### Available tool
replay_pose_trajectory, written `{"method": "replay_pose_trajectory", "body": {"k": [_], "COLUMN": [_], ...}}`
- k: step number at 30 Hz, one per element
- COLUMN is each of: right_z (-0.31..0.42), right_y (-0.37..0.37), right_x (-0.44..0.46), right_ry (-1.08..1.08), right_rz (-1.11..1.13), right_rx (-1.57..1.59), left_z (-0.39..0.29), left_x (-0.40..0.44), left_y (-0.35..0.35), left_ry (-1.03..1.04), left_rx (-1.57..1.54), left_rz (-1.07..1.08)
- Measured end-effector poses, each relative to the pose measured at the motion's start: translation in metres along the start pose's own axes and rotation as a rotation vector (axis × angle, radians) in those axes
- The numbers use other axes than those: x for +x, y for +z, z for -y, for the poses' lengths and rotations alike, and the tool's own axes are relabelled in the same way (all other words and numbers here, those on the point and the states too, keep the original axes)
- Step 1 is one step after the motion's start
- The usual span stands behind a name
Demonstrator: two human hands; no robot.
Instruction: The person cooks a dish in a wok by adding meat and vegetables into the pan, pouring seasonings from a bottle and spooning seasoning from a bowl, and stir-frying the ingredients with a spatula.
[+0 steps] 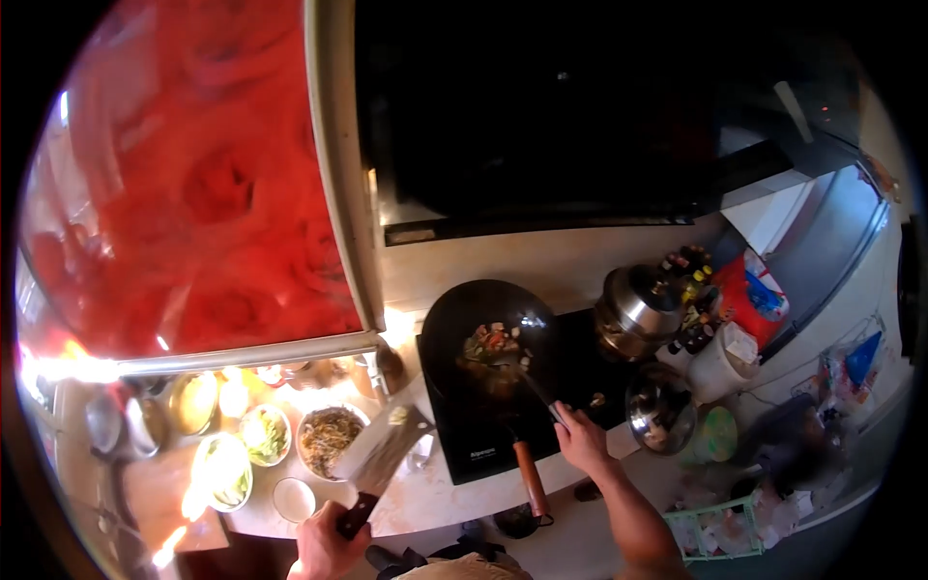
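Observation:
My left hand [332, 541] is wrapped round the dark handle of a cleaver [385, 452], its broad blade tilted up with a small pale bit of food on it. My right hand [582, 440] grips the handle of a spatula [541, 394], whose head reaches into a black wok [449, 324]. Chopped food [491, 346] in red, green and pale pieces lies in the wok. The wok's wooden handle [529, 478] points toward me, and neither hand touches it. The cleaver is held left of the stove, above the counter edge.
A bowl of brown shredded food [332, 437], bowls of green vegetables [264, 435] and a cutting board [169, 488] stand at left. Right of the wok are a steel pot [643, 302], a lid [661, 408] and several bottles. A red cabinet door [213, 193] hangs above.

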State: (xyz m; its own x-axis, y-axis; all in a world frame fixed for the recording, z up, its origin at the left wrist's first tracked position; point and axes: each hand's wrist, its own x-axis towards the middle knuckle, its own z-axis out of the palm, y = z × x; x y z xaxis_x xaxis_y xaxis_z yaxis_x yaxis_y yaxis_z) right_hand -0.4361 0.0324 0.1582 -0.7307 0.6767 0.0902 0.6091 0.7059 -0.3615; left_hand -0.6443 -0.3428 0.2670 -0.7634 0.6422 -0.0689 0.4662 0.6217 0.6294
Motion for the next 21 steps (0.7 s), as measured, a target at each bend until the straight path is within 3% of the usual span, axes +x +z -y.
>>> {"method": "replay_pose_trajectory", "body": {"k": [2, 9, 12, 13, 16, 18, 21], "right_z": [-0.013, -0.023, -0.008, -0.007, 0.025, 0.057, 0.097], "right_y": [0.015, 0.015, 0.0, 0.003, -0.003, 0.001, 0.002], "right_x": [-0.003, -0.005, -0.008, -0.007, 0.022, 0.053, 0.093], "right_ry": [0.041, 0.22, 0.27, 0.204, 0.069, -0.189, -0.449], "right_rz": [-0.045, 0.162, 0.086, -0.089, -0.162, -0.257, -0.401], "right_rx": [0.107, 0.259, 0.086, 0.071, 0.34, 0.375, 0.211], "left_z": [0.012, -0.017, -0.034, -0.035, -0.037, -0.035, -0.044], "left_x": [0.015, 0.062, 0.073, 0.076, 0.087, 0.097, 0.108], "left_y": [0.015, 0.018, 0.017, 0.017, 0.022, 0.029, 0.035], "left_ry": [0.081, 0.183, 0.203, 0.241, 0.306, 0.351, 0.37], "left_rx": [0.013, 0.135, 0.152, 0.151, 0.173, 0.193, 0.216], "left_rz": [-0.038, 0.066, 0.097, 0.113, 0.146, 0.217, 0.239]}}
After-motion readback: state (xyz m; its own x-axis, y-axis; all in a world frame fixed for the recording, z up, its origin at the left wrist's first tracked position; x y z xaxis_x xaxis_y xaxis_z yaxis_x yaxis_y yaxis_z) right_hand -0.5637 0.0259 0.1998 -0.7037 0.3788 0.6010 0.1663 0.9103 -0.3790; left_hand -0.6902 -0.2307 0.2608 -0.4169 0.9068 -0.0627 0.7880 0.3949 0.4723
